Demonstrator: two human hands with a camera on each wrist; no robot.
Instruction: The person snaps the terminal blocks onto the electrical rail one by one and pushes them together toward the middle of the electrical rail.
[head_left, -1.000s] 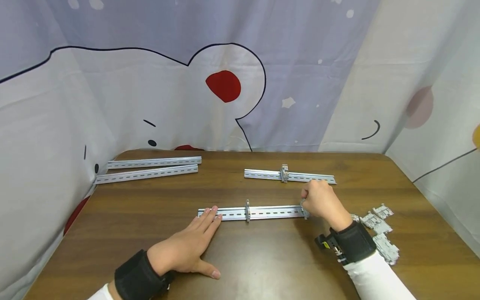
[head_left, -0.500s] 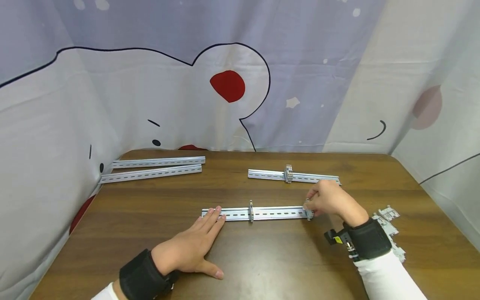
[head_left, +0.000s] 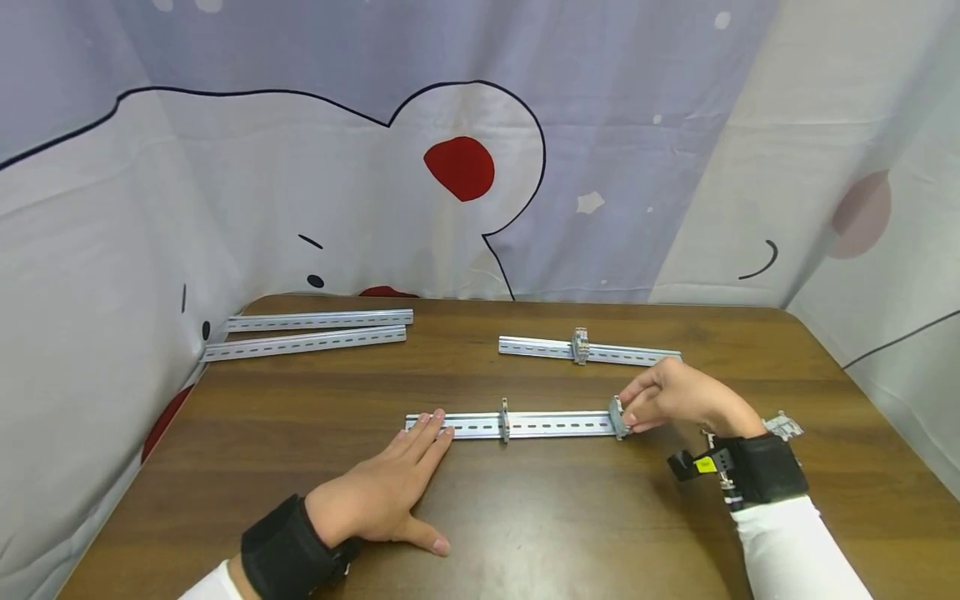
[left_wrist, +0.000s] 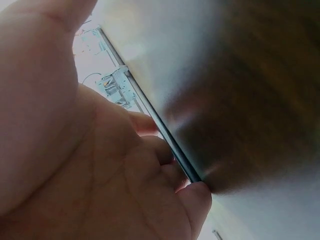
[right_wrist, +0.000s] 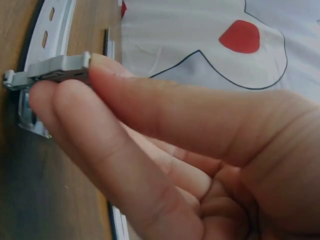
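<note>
A slotted metal DIN rail (head_left: 558, 424) lies across the middle of the table. My left hand (head_left: 378, 492) rests flat on its left end, fingers straight and thumb spread onto the wood. A thin grey terminal block (head_left: 505, 421) stands on the rail left of its middle. At the rail's right end my right hand (head_left: 678, 396) pinches another grey terminal block (head_left: 618, 418), which leans slightly. In the right wrist view, thumb and fingertips are at the outer end of this terminal block (right_wrist: 60, 67), which sits across the rail (right_wrist: 55, 30). Its underside is hidden.
Behind lies a shorter-looking rail (head_left: 532, 347) carrying a cluster of terminal blocks (head_left: 581, 346). Two more rails (head_left: 322, 320) lie at the back left. Loose terminal blocks (head_left: 783, 426) lie at the right, mostly hidden by the right wrist. A printed curtain (head_left: 337, 183) hangs behind the table.
My right hand has moved slightly right and turned, showing more of the end terminal block, which keeps its place on the rail. The left hand stays put. The head view has shifted a little.
</note>
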